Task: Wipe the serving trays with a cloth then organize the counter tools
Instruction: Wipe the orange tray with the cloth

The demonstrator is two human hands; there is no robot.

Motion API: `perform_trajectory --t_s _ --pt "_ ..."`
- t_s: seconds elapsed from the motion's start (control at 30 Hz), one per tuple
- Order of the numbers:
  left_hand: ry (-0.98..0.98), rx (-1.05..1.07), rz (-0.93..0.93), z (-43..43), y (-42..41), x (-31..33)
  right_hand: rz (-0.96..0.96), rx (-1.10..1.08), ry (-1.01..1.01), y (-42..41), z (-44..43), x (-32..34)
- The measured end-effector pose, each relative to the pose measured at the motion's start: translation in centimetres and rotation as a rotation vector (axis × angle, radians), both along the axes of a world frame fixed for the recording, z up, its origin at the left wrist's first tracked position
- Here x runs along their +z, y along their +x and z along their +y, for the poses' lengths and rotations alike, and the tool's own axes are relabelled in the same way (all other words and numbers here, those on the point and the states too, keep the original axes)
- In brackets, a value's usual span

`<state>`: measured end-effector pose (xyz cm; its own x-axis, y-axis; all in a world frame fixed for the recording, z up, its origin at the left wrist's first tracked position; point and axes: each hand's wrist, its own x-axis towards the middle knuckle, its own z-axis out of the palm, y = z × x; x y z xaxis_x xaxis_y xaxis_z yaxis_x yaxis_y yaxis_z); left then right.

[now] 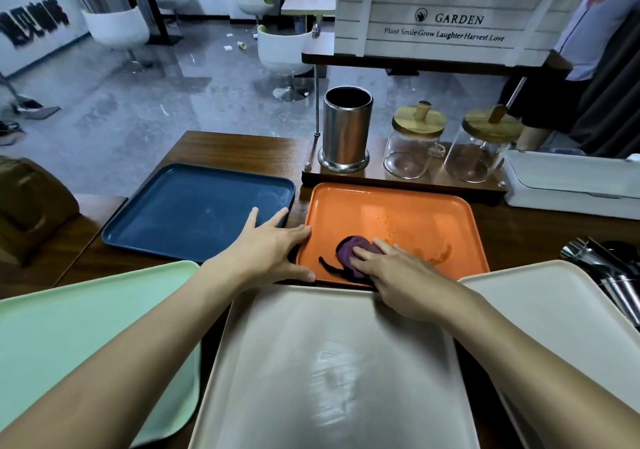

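Note:
An orange tray (415, 213) lies in the middle of the wooden counter, with wet streaks on its surface. My right hand (405, 277) presses a purple cloth (346, 251) flat onto the tray's near left part. My left hand (273, 244) rests with fingers spread over the tray's left rim, thumb on its near corner. A blue tray (194, 206) lies to the left. Nearest me sits a beige tray (332, 372), flanked by a mint green tray (86, 337) and another beige tray (568, 317).
Behind the orange tray a low wooden stand (401, 180) carries a steel canister (346, 126) and two glass jars with wooden lids (415, 140). A white box (571, 182) sits at the right, shiny metal tools (609, 272) at the right edge. A person stands at the far right.

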<state>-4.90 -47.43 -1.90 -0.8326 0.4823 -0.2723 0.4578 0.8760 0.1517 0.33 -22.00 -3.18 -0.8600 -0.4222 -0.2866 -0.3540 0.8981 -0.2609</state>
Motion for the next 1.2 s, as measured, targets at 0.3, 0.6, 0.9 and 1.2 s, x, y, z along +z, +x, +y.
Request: perform_trajectory --t_s 0.3,0.6,0.9,1.2 --pt "-0.078 -0.033 0.045 0.8 0.4 -0.4 0.162 -0.090 -0.015 -2.4 -1.2 -2.3" --pt "-0.109 -0.056 0.034 0.9 0.2 0.4 0.221 -0.148 -0.017 -9.9 -5.2 -1.9" --pt "-0.149 -0.015 0.031 1.1 0.8 0.4 0.246 -0.198 0.016 -10.3 -4.9 -1.5" --pt "-0.164 0.009 0.028 1.2 1.1 0.5 0.170 -0.409 0.096 -8.2 1.3 0.2"
